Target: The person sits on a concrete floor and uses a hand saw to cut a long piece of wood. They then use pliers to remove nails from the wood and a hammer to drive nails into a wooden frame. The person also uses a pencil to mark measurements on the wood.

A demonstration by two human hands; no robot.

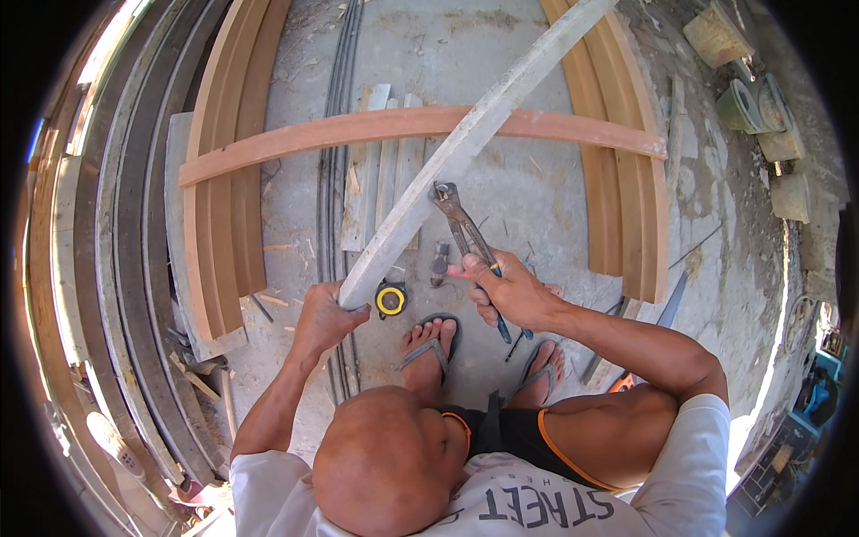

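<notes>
- Pale wooden batten [412, 224], in the head view, is slanting over a reddish crosspiece [295, 139], the left hand [327, 313] gripping its near end.
- Right hand [510, 286] is wrapping the handles of end-cutting pincers [463, 224], whose head is meeting the batten's edge; their bite is too small to tell.
- Pincers could be slipping off, likely, if the batten, steadied one-handed, is rolling under a hard pull.

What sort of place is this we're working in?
Probably a makeshift carpentry work area, perhaps on a building site: long wooden beams, a tape measure on the concrete floor, and pincers in the right hand.
</notes>
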